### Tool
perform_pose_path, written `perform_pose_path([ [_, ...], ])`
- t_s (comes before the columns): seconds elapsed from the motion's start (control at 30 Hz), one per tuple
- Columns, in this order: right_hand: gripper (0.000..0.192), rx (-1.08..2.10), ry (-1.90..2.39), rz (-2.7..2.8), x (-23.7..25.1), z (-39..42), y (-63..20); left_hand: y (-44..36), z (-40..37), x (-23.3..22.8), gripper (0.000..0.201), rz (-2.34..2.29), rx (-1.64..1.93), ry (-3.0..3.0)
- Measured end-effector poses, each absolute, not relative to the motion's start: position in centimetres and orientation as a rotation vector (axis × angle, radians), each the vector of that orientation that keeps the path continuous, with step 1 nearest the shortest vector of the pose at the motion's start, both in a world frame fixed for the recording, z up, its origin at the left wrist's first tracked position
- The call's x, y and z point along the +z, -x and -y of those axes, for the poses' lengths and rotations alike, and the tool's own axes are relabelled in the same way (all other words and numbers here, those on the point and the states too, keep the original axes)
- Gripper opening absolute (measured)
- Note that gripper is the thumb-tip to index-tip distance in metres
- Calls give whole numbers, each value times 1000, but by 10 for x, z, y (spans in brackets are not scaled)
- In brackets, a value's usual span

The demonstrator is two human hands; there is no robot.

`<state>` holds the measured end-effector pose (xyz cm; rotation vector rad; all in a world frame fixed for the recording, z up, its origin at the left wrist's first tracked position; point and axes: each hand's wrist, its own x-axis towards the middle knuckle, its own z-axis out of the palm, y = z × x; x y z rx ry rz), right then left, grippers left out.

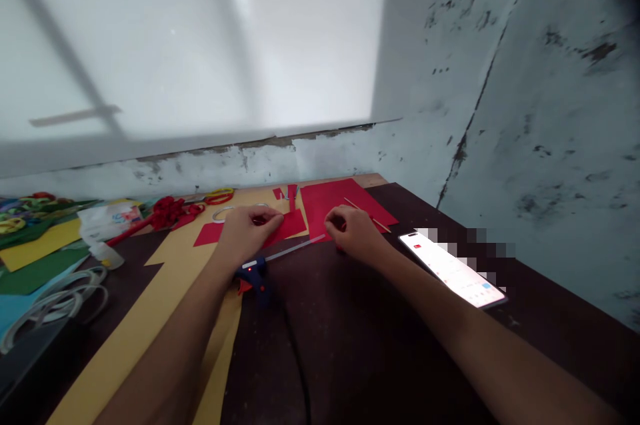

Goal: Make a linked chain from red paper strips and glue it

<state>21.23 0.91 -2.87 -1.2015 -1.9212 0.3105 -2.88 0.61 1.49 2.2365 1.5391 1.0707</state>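
Note:
My left hand (250,231) is closed, thumb and forefinger pinched together over a red paper strip (295,223). Whether the pinch holds that strip or something small, I cannot make out. To its right, my right hand (355,233) curls with its fingertips together at the near edge of a red paper sheet (333,198). What those fingers hold, if anything, is hidden. Below my left hand lies a blue glue gun (256,275) with a small red light. A translucent glue stick (295,249) sticks out of it towards my right hand.
A lit phone (453,268) lies at the right. A thin stick (367,215) rests on the red sheet. Further back are scissors (220,197) and a tape roll (220,215). Red ribbon flowers (170,211), coloured sheets (43,245) and a coiled cable (65,298) fill the left.

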Motion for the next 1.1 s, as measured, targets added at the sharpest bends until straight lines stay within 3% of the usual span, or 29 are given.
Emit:
perform_pose_path([
  [0.23,28,426,1074,1969,-40,-1,-196,18,-6,9,28,-1462,984,-2258],
  [0.43,15,665,1155,1870,-37,-1,-198,20,-9,6,23,-1388,1034,-2172],
  [0.87,12,835,1109,1880,-38,4,-196,20,-9,9,20,-1336,1119,-1876],
  [1.1,10,818,1117,1910,-40,2,-196,19,-11,4,39,-1321,1056,-2042],
])
